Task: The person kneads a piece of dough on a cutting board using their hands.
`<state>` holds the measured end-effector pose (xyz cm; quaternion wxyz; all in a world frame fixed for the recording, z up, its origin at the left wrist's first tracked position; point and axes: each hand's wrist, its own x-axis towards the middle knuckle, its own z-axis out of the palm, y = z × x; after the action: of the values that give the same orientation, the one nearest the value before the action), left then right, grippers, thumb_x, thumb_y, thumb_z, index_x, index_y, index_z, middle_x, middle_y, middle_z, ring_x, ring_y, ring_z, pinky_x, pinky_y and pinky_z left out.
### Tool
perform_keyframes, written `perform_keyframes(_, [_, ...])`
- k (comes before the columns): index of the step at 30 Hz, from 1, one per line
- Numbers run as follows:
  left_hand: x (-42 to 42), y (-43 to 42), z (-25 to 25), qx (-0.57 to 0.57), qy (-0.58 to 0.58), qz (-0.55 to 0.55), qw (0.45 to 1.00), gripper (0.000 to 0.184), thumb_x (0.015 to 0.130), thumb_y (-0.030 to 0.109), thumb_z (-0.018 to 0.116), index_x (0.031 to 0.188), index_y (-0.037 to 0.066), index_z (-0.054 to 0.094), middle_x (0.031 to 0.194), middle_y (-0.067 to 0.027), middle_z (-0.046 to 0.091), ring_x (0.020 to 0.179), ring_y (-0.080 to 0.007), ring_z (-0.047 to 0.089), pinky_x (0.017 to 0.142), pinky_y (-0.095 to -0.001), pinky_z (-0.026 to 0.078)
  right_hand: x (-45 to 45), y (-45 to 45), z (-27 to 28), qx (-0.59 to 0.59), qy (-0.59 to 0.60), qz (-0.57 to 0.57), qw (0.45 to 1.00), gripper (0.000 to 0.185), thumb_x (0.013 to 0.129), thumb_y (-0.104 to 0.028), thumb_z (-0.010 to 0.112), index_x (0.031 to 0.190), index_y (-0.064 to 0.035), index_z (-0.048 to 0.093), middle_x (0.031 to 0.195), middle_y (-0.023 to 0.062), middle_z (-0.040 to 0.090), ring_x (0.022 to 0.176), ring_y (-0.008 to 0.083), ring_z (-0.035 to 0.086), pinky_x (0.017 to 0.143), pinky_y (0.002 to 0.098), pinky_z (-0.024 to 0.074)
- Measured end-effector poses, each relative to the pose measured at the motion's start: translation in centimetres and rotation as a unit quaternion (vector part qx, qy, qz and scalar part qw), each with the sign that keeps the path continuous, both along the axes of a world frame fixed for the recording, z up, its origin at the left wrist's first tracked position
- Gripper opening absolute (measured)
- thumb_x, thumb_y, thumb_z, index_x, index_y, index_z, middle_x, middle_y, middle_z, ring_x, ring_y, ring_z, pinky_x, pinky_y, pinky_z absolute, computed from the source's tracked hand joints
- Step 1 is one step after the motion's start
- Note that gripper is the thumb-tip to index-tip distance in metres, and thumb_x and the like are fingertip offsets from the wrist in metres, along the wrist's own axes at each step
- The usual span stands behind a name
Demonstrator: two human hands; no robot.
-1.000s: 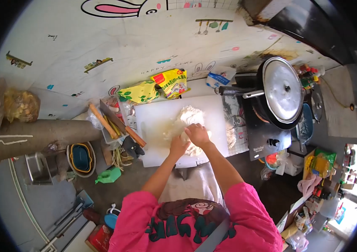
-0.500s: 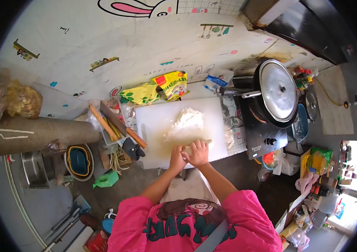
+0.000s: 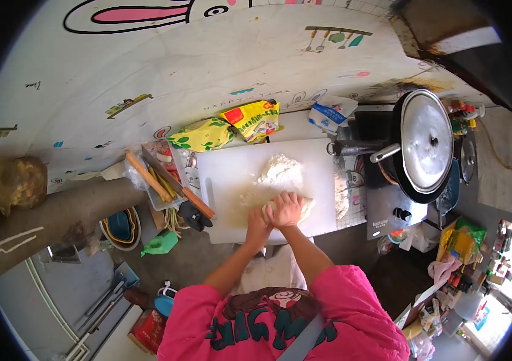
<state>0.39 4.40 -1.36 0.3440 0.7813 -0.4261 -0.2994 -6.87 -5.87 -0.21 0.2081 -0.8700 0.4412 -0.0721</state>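
Note:
A pale lump of dough (image 3: 309, 209) lies near the front edge of the white cutting board (image 3: 226, 162). My right hand (image 3: 287, 208) presses down on it, fingers bent over the top. Close against it, my left hand (image 3: 259, 226) grips the dough's left end, and its fingers are partly hidden. Behind both hands sits a heap of white flour (image 3: 281, 170), with a thin dusting spread toward the dough.
A knife (image 3: 191, 198) and a rolling pin (image 3: 148, 175) rest across a plastic bin left of the board. Yellow bags (image 3: 253, 122) stand behind it. To the right, a lidded pan (image 3: 427, 141) sits on a cooktop (image 3: 382, 218), its handle pointing at the board.
My hands have pushed slightly forward on the dough, the right one now bent further over it. The camera view has shifted and tilted a little.

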Motion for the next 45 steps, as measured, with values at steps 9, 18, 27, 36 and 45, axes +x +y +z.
perform_keyframes(9, [-0.3, -1.0, -0.6, 0.093, 0.018, 0.022, 0.995, 0.051, 0.08, 0.015, 0.068, 0.116, -0.008, 0.041, 0.105, -0.027, 0.047, 0.098, -0.0435, 0.046, 0.086, -0.0476, 0.039, 1.7, -2.4, -2.6, -0.088, 0.005, 0.008, 0.996, 0.024, 0.08, -0.03, 0.056, 0.086, -0.0084, 0.065, 0.087, 0.0105, 0.064, 0.086, 0.0302, 0.058, 0.077, 0.0476, 0.0437])
perform_keyframes(18, [0.5, -0.1, -1.0, 0.113, 0.075, 0.01, 0.991, 0.057, 0.078, 0.029, 0.07, 0.113, -0.007, 0.042, 0.104, -0.0273, 0.048, 0.098, -0.0442, 0.05, 0.084, -0.0472, 0.043, 1.3, -3.3, -6.2, 0.001, -0.113, -0.005, 0.994, 0.025, 0.081, -0.029, 0.058, 0.098, -0.0105, 0.062, 0.095, 0.0102, 0.064, 0.096, 0.0273, 0.057, 0.082, 0.0436, 0.0431])
perform_keyframes(27, [2.5, -4.0, 1.3, 0.102, -0.052, -0.004, 0.993, 0.076, 0.069, 0.033, 0.077, 0.123, -0.006, 0.04, 0.114, -0.0245, 0.05, 0.109, -0.0393, 0.05, 0.089, -0.044, 0.045, -9.3, -7.9, -7.2, 0.14, -0.124, -0.118, 0.975, 0.034, 0.082, -0.021, 0.066, 0.112, -0.0056, 0.058, 0.105, 0.0108, 0.062, 0.094, 0.023, 0.059, 0.082, 0.0378, 0.0473])
perform_keyframes(36, [1.3, -4.1, 1.6, 0.167, -0.027, -0.06, 0.984, 0.062, 0.065, 0.039, 0.078, 0.106, -0.001, 0.053, 0.101, -0.0226, 0.06, 0.1, -0.0368, 0.056, 0.085, -0.0445, 0.045, -9.1, -1.2, -7.5, 0.186, -0.176, -0.254, 0.933, 0.051, 0.069, -0.017, 0.071, 0.115, -0.0002, 0.055, 0.11, 0.02, 0.056, 0.103, 0.0385, 0.052, 0.092, 0.042, 0.042])
perform_keyframes(45, [-0.6, -0.2, 1.8, -0.004, 0.17, 0.051, 0.984, 0.048, 0.074, 0.03, 0.074, 0.103, -0.001, 0.052, 0.092, -0.0195, 0.059, 0.086, -0.0349, 0.059, 0.074, -0.0412, 0.049, -8.5, -0.1, -0.4, 0.186, -0.243, -0.198, 0.931, 0.03, 0.069, -0.009, 0.072, 0.093, -0.0013, 0.055, 0.081, 0.0169, 0.059, 0.078, 0.0324, 0.059, 0.071, 0.0361, 0.0478])
